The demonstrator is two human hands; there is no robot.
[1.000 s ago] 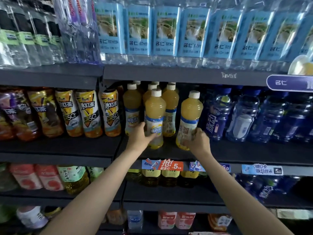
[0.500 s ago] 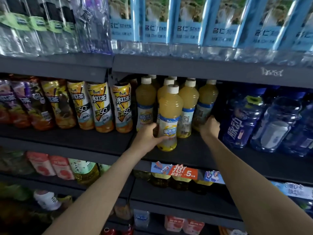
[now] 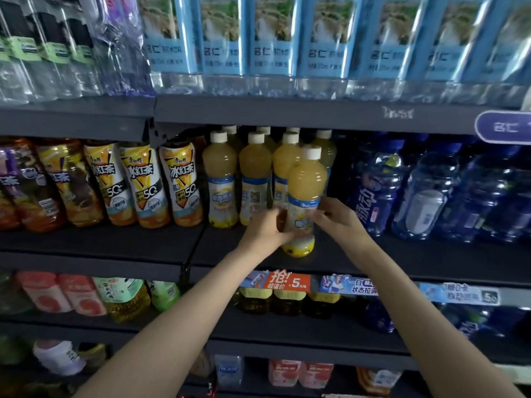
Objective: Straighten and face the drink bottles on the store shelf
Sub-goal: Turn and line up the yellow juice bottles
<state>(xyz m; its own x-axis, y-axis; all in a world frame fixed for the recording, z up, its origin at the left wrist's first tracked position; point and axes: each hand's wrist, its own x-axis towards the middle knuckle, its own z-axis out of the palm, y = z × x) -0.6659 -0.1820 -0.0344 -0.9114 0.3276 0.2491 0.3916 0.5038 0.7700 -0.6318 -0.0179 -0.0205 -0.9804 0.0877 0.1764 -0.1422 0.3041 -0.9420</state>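
Head view: both hands [image 3: 304, 225] now on front bottle [image 3: 306, 196].

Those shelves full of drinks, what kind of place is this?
Most likely a shop's drinks aisle. Dark shelves carry rows of matching bottles, such as blue-labelled water bottles and iced tea bottles. Printed price tags run along a shelf edge. Both hands hold a yellow juice bottle.

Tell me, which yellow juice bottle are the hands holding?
The front yellow juice bottle, standing forward of the row near the shelf edge. The left hand and right hand hold its lower label; the other yellow bottles behind stand untouched.
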